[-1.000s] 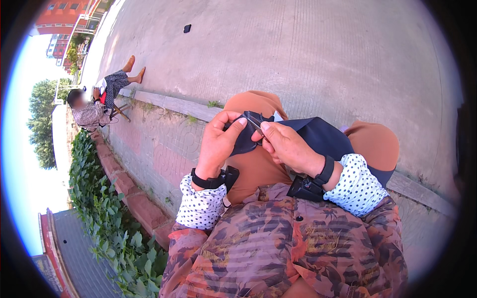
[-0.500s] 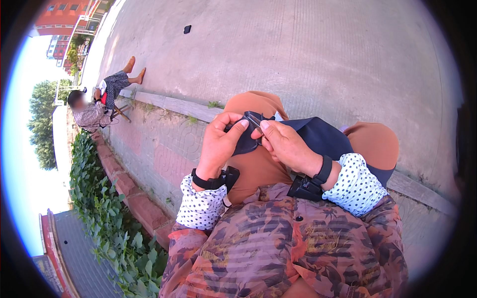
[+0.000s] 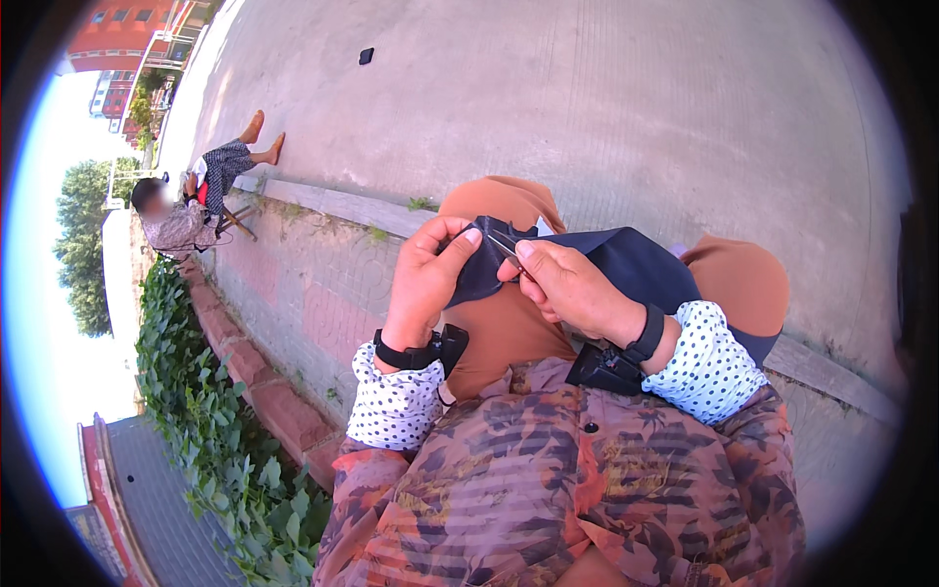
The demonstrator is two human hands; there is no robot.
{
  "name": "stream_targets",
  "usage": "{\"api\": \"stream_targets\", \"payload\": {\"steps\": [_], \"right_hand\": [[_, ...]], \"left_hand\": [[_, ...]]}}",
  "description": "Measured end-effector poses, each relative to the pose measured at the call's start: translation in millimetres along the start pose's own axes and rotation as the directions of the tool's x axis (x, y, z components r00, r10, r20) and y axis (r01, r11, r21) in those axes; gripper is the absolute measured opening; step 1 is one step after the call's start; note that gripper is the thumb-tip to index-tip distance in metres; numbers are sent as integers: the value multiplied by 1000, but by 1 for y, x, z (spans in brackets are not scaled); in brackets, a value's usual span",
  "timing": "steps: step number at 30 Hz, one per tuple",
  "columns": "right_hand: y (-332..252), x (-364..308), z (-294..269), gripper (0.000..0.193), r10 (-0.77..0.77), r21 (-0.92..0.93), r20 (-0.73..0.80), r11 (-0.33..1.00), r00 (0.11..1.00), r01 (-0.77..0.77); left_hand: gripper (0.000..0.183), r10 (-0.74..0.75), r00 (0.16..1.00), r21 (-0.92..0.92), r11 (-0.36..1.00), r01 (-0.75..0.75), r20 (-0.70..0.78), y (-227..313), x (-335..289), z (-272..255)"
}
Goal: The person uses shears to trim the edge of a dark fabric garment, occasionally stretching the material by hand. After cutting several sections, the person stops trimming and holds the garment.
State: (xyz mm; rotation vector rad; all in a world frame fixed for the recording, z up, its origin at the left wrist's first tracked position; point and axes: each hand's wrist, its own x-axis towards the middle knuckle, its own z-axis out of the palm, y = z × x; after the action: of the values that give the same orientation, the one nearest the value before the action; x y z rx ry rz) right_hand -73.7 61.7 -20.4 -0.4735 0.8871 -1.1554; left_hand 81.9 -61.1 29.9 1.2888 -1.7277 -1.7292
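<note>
A dark navy cloth [image 3: 626, 264] lies across my knees, with a small white patch at its far edge. My left hand [image 3: 427, 279] pinches the cloth's left end between thumb and fingers, holding the edge up. In my right hand [image 3: 572, 284] is a small pointed metal tool [image 3: 505, 245], slim and shiny, gripped between thumb and fingers. Its tip points far-left, at the cloth beside my left thumb. Whether the tool is snips or tweezers cannot be made out, and my right fingers hide its rear part.
Beyond my knees a small black object [image 3: 367, 56] lies on the concrete pavement [image 3: 626, 108]. A stone kerb [image 3: 337, 203] runs past my legs. To the left are a seated person [image 3: 186, 205], a low red brick edging [image 3: 259, 372] and leafy green plants [image 3: 210, 421].
My right hand has drawn slightly right and nearer, and more of the metal tool's tip shows. The left hand keeps its pinch on the cloth, whose held end has shifted slightly.
</note>
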Motion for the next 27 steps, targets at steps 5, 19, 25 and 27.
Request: {"api": "stream_targets", "payload": {"steps": [5, 19, 25, 27], "right_hand": [[2, 2, -1, 45, -4, -18, -9, 1000, 1000, 3], [2, 2, 3, 46, -57, -74, -47, 996, 997, 53], [5, 5, 2, 46, -53, -50, -66, 997, 996, 50], [5, 6, 2, 46, -66, -50, -75, 997, 995, 62]], "left_hand": [[6, 14, 1000, 34, 999, -13, -3, 0, 0, 3], [6, 20, 1000, 47, 999, -20, -4, -1, 0, 2], [6, 44, 999, 86, 995, -43, -12, -8, 1, 3], [6, 56, 998, 109, 993, -54, -17, -12, 2, 2]]}}
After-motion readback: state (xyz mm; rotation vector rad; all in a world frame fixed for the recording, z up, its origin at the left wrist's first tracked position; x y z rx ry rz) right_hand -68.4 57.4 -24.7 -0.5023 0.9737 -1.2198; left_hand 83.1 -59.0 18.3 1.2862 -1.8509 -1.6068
